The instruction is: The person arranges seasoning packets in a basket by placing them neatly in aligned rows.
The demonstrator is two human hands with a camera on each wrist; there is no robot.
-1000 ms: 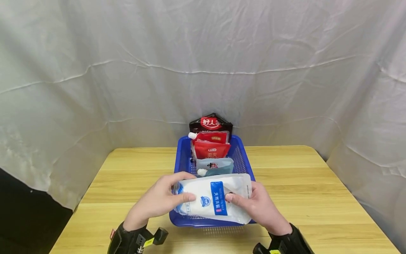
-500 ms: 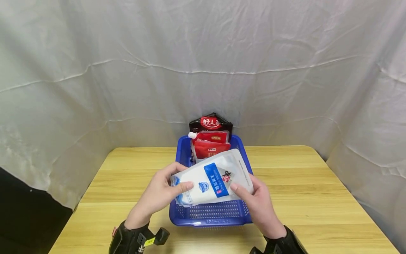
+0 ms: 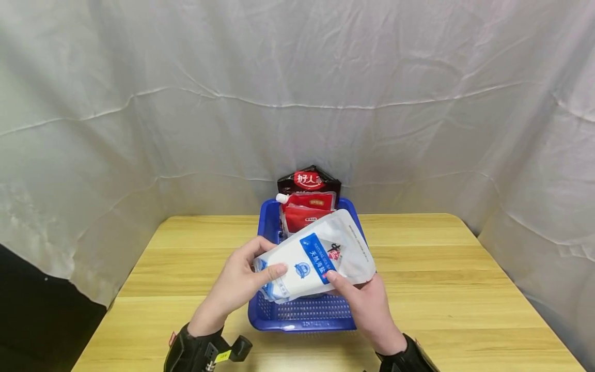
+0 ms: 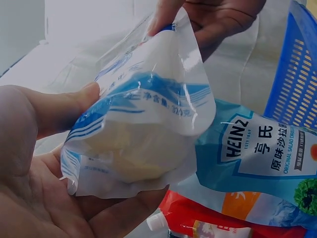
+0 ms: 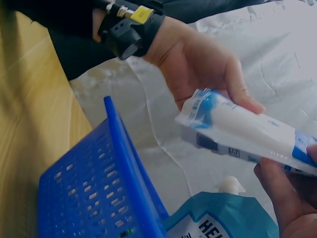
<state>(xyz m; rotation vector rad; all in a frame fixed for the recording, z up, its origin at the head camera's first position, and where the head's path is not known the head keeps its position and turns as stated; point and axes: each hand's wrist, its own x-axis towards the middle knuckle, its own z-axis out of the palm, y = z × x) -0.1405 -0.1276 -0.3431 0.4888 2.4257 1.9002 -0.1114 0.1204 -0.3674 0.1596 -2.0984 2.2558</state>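
Observation:
Above the blue basket, both hands hold a white and blue bag of sea salt (image 3: 290, 279). My left hand (image 3: 234, 281) grips its left end, thumb on the front face and fingers behind. The lower right part is pinched by my right hand (image 3: 369, 307), its thumb beside the blue label. The bag slants, right end higher. In the left wrist view its bulging bottom (image 4: 133, 153) faces the camera. Under it, in the blue plastic basket (image 3: 302, 325), stands a teal Heinz salad dressing pouch (image 4: 247, 153), largely hidden by the bag in the head view.
Red pouches (image 3: 302, 217), one with a white spout cap (image 3: 281, 198), stand behind in the basket. At its back is a black packet (image 3: 309, 179). The basket sits on a wooden table (image 3: 441, 289), with a pale grey curtain (image 3: 297, 103) behind.
The salt bag's right end has swung up and away from the basket's front rim, so the bag slants. My right hand has moved along with it, its thumb now nearer the label.

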